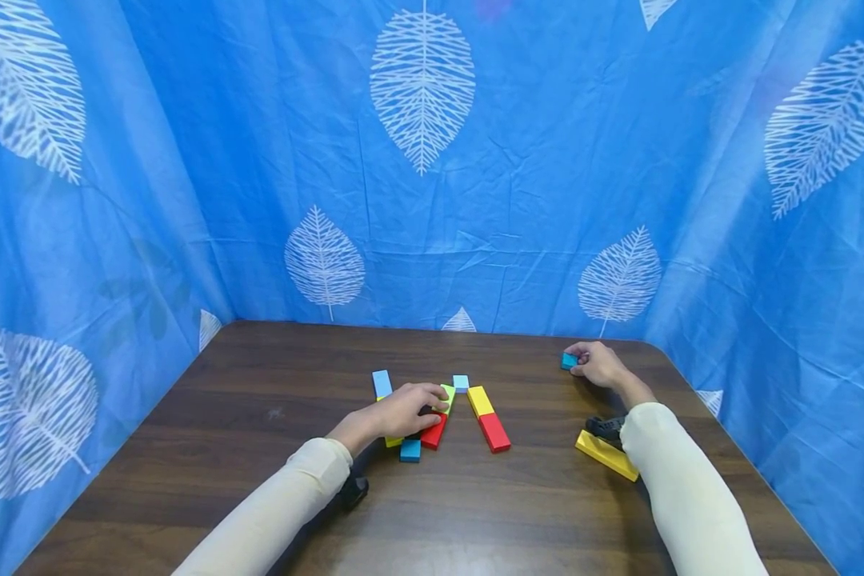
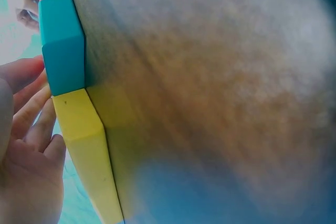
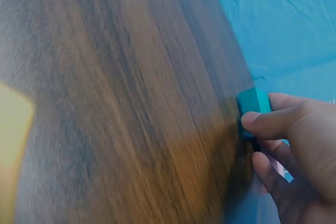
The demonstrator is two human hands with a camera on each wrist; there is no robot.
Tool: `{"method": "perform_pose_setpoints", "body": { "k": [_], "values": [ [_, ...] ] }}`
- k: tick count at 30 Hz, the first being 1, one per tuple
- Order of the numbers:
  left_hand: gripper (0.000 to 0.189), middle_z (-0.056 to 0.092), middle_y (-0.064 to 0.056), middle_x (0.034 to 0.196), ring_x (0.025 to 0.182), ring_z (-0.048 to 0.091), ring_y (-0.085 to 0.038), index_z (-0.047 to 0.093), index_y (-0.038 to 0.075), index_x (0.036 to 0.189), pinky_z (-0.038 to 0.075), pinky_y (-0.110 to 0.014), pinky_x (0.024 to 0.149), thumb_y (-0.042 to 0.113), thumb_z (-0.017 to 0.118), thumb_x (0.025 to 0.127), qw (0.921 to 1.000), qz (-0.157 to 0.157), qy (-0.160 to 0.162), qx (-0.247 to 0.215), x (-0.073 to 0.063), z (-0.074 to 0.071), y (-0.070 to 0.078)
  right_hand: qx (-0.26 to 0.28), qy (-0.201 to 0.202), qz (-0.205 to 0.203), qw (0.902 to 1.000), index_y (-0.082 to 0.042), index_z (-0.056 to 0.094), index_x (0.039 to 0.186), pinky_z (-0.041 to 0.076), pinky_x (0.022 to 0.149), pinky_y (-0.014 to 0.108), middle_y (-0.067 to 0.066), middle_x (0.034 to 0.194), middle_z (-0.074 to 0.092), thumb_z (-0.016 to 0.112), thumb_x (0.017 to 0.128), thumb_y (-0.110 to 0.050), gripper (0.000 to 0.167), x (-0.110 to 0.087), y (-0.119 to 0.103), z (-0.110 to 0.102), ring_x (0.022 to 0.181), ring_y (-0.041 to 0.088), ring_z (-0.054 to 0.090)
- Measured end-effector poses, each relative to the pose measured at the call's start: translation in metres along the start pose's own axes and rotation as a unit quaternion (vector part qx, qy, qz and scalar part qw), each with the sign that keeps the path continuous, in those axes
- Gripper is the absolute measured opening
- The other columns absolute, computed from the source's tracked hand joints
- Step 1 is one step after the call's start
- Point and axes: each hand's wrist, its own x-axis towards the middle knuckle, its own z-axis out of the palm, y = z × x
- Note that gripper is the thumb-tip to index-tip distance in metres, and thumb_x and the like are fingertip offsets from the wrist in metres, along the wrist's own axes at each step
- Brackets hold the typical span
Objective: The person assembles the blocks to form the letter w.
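Note:
At the back right of the table, my right hand [image 1: 600, 364] pinches a small teal block [image 1: 569, 362] between thumb and fingers. The right wrist view shows the thumb on the near face of this teal block [image 3: 254, 106]. My left hand [image 1: 396, 411] is over a group of blocks, fingers loosely extended. Its fingertips are by a lime green block [image 1: 448, 392] and a red block [image 1: 434, 436]; whether they press on either is unclear. Another teal block [image 1: 410, 450] lies just below this hand, meeting a yellow block [image 2: 81, 135] in the left wrist view.
A light blue block [image 1: 381, 382] tops the left slanted row. A light blue square block [image 1: 461, 383] sits near the green one. Right of it, a yellow block [image 1: 479, 401] meets a red block [image 1: 494, 433]. A long yellow block [image 1: 605, 456] lies by the right forearm. Blue curtain [image 1: 432, 224] surrounds the table.

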Motion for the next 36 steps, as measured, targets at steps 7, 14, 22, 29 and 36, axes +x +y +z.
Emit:
{"method": "perform_pose_setpoints", "body": {
  "k": [7,14,22,29,36],
  "values": [
    [0.032,0.056,-0.005,0.146,0.134,0.050,-0.027,0.072,0.011,0.133,0.042,-0.044,0.112,0.019,0.069,0.102,1.0000,-0.001,0.002,0.001,0.001,-0.001,0.000,0.020,-0.014,0.014,0.9996,0.009,0.063,0.127,0.050,0.084,0.045,0.015,0.100,0.061,0.071,0.095,0.001,0.034,-0.003,-0.004,-0.004,0.094,0.033,0.054],
    [0.033,0.057,-0.005,0.146,0.134,0.051,-0.027,0.072,0.012,0.133,0.043,-0.044,0.112,0.020,0.070,0.101,1.0000,-0.001,0.002,0.001,0.001,-0.001,0.000,0.042,-0.027,-0.010,0.9987,0.010,0.064,0.123,0.051,0.076,0.037,0.016,0.100,0.063,0.071,0.092,0.004,0.032,-0.009,-0.015,-0.003,0.091,0.031,0.055],
    [0.031,0.057,-0.004,0.145,0.135,0.050,-0.027,0.073,0.012,0.131,0.042,-0.045,0.112,0.019,0.070,0.101,1.0000,-0.004,0.003,0.005,0.000,0.001,-0.001,0.075,-0.051,-0.030,0.9955,0.009,0.064,0.124,0.054,0.076,0.036,0.016,0.106,0.064,0.069,0.094,0.005,0.031,-0.013,-0.025,0.005,0.093,0.029,0.056],
    [0.032,0.057,-0.006,0.145,0.134,0.051,-0.027,0.072,0.010,0.132,0.044,-0.044,0.111,0.018,0.070,0.101,1.0000,0.002,0.001,0.004,-0.001,0.000,0.001,0.088,-0.050,-0.046,0.9938,0.009,0.065,0.121,0.054,0.079,0.038,0.014,0.104,0.065,0.071,0.091,0.006,0.030,-0.016,-0.031,0.010,0.094,0.029,0.058],
    [0.032,0.057,-0.006,0.146,0.134,0.052,-0.027,0.072,0.010,0.132,0.043,-0.043,0.112,0.018,0.069,0.102,1.0000,0.005,0.001,0.003,-0.001,0.000,0.001,0.092,-0.054,-0.067,0.9920,0.008,0.067,0.119,0.054,0.075,0.032,0.013,0.102,0.067,0.073,0.090,0.006,0.029,-0.020,-0.040,0.013,0.090,0.027,0.059]
  ]
}}
